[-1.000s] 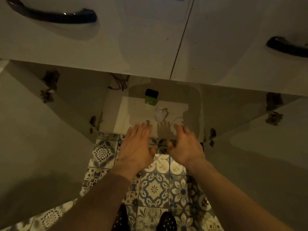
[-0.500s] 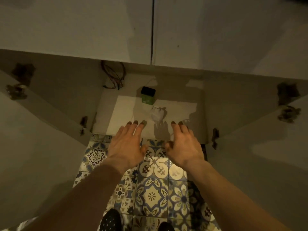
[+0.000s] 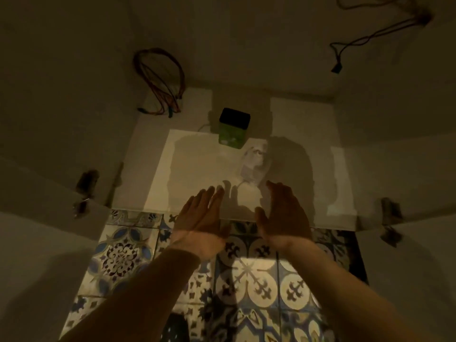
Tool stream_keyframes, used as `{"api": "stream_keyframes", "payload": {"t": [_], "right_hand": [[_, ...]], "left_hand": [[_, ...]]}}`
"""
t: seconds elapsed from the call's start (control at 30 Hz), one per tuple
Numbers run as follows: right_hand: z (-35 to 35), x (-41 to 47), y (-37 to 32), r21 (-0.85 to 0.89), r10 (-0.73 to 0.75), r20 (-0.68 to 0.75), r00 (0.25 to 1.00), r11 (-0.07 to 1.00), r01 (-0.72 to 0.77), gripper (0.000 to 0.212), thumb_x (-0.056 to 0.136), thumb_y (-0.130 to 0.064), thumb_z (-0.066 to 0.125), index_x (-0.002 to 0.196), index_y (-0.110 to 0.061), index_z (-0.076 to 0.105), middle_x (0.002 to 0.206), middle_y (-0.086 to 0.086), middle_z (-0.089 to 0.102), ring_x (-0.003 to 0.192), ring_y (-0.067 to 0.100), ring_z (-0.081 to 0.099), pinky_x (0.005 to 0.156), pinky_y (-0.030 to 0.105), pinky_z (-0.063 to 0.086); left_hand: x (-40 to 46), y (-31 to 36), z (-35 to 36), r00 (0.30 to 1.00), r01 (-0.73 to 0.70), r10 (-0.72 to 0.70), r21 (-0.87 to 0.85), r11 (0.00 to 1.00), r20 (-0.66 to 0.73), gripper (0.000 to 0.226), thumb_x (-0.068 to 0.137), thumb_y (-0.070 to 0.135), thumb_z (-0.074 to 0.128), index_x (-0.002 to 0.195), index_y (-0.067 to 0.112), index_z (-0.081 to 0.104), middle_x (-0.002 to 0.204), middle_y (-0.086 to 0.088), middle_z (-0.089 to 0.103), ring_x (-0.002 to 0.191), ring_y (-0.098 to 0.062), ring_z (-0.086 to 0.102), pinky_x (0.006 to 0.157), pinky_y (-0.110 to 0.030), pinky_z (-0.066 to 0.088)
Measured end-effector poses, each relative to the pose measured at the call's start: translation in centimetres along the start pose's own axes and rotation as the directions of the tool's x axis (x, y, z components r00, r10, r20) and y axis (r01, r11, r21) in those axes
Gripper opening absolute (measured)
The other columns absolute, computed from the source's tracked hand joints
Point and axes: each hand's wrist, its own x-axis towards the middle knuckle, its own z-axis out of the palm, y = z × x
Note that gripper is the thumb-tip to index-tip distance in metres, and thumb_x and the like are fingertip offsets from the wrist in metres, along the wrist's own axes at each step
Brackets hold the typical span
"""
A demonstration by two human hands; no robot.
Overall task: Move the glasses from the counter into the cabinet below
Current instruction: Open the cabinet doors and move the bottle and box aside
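Head camera now looks deeper into the open cabinet (image 3: 308,119) than half a second ago: the closed drawer fronts that filled the top of the earlier view are gone, and the cabinet's floor and back wall fill the frame. Both hands have moved forward over the front edge of the cabinet floor. The left hand (image 3: 201,215) and right hand (image 3: 283,213) are spread flat, fingers extended, gripping nothing, a narrow gap between them. Just beyond the fingertips, a clear glass (image 3: 254,161) stands on the cabinet floor, pale and hard to make out among the hand shadows; neither hand touches it. Behind it sits a green box with a black lid (image 3: 234,127), in the same place as before. A bundle of loose wires (image 3: 160,80) hangs at the back left corner, and a dark cord (image 3: 370,33) runs across the upper right. Patterned floor tiles (image 3: 259,280) show below the forearms.
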Motion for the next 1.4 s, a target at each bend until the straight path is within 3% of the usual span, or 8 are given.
{"api": "stream_keyframes", "payload": {"t": [0.27, 0.4, 0.6, 0.87, 0.97, 1.17, 1.27, 1.4], "right_hand": [[3.0, 7.7, 1.5, 0.017, -0.008, -0.224, 0.975, 1.000, 0.013, 0.075, 0.092, -0.034, 0.062, 0.152, -0.015, 0.022, 0.150, 0.009, 0.036, 0.132, 0.030, 0.042, 0.101, 0.041, 0.042], [4.4, 11.6, 3.3, 0.003, -0.079, -0.275, 0.958, 0.997, 0.083, 0.091, 0.083, -0.036, 0.074, 0.151, -0.005, 0.022, 0.147, 0.018, 0.037, 0.129, 0.036, 0.043, 0.099, 0.043, 0.042], [4.9, 16.6, 5.3, 0.137, -0.097, -0.233, 0.968, 0.982, 0.132, 0.122, 0.065, -0.050, 0.086, 0.155, -0.017, 0.011, 0.154, 0.008, 0.032, 0.137, 0.029, 0.037, 0.106, 0.038, 0.035], [5.6, 17.8, 5.9, 0.090, -0.237, -0.240, 0.941, 0.960, 0.265, 0.077, 0.072, -0.038, 0.085, 0.135, -0.015, 0.047, 0.130, 0.005, 0.061, 0.114, 0.028, 0.059, 0.087, 0.032, 0.044], [5.4, 17.9, 5.8, 0.048, -0.257, -0.216, 0.942, 0.961, 0.273, 0.086, 0.069, -0.048, 0.084, 0.139, -0.017, 0.046, 0.133, 0.007, 0.061, 0.115, 0.032, 0.060, 0.095, 0.044, 0.048], [5.2, 17.7, 6.0, 0.199, -0.194, -0.193, 0.962, 0.952, 0.232, 0.095, 0.052, -0.053, 0.082, 0.136, -0.026, 0.049, 0.124, 0.008, 0.066, 0.109, 0.034, 0.063, 0.097, 0.056, 0.048], [5.2, 17.7, 5.8, 0.378, -0.219, -0.154, 0.963, 0.888, 0.263, 0.082, 0.045, -0.046, 0.086, 0.119, -0.045, 0.052, 0.118, 0.002, 0.066, 0.112, 0.034, 0.061, 0.102, 0.058, 0.043], [4.7, 17.6, 6.6, 0.512, -0.244, -0.100, 0.965, 0.818, 0.260, 0.082, 0.026, -0.072, 0.089, 0.099, -0.047, 0.062, 0.102, -0.004, 0.070, 0.101, 0.032, 0.066, 0.094, 0.059, 0.049]], "left_hand": [[8.0, -4.7, 3.1, 0.994, -0.053, 0.052, -0.008, 0.999, -0.099, 0.108, 0.079, 0.062, 0.065, 0.157, 0.028, -0.001, 0.166, -0.002, 0.016, 0.147, -0.024, 0.024, 0.117, -0.034, 0.024], [12.0, -5.3, 5.2, 0.985, -0.116, 0.118, 0.026, 0.993, -0.129, 0.111, 0.071, 0.078, 0.063, 0.155, 0.032, 0.007, 0.154, 0.004, 0.033, 0.129, -0.020, 0.046, 0.095, -0.036, 0.047], [15.2, -6.6, 6.9, 0.985, -0.139, 0.135, -0.030, 0.990, -0.110, 0.091, 0.064, 0.067, 0.076, 0.136, 0.041, 0.026, 0.124, 0.012, 0.052, 0.105, -0.015, 0.060, 0.079, -0.030, 0.047], [14.8, -8.0, 4.5, 0.968, -0.243, 0.247, -0.068, 0.968, 0.043, 0.047, 0.068, 0.041, 0.085, 0.097, 0.040, 0.048, 0.092, 0.021, 0.059, 0.076, 0.001, 0.053, 0.057, -0.008, 0.035], [14.3, -11.1, 1.4, 0.984, -0.161, 0.147, -0.155, 0.975, -0.097, 0.042, 0.068, 0.031, 0.085, 0.089, 0.041, 0.051, 0.085, 0.018, 0.064, 0.075, 0.001, 0.061, 0.058, -0.013, 0.039], [17.1, -19.0, -5.2, 0.968, 0.112, -0.105, 0.021, 0.993, -0.227, 0.044, 0.071, 0.028, 0.086, 0.103, 0.031, 0.057, 0.101, 0.005, 0.055, 0.087, -0.014, 0.054, 0.072, -0.027, 0.046], [19.6, -22.4, -5.8, 0.936, 0.200, -0.204, -0.045, 0.979, -0.287, 0.043, 0.069, 0.014, 0.085, 0.102, 0.024, 0.059, 0.097, 0.003, 0.046, 0.086, -0.017, 0.051, 0.066, -0.016, 0.041], [22.1, -25.4, -5.0, 0.941, 0.252, -0.225, 0.080, 0.964, -0.251, 0.047, 0.073, 0.015, 0.080, 0.114, 0.018, 0.057, 0.111, -0.005, 0.050, 0.093, -0.026, 0.060, 0.072, -0.031, 0.050]]}}
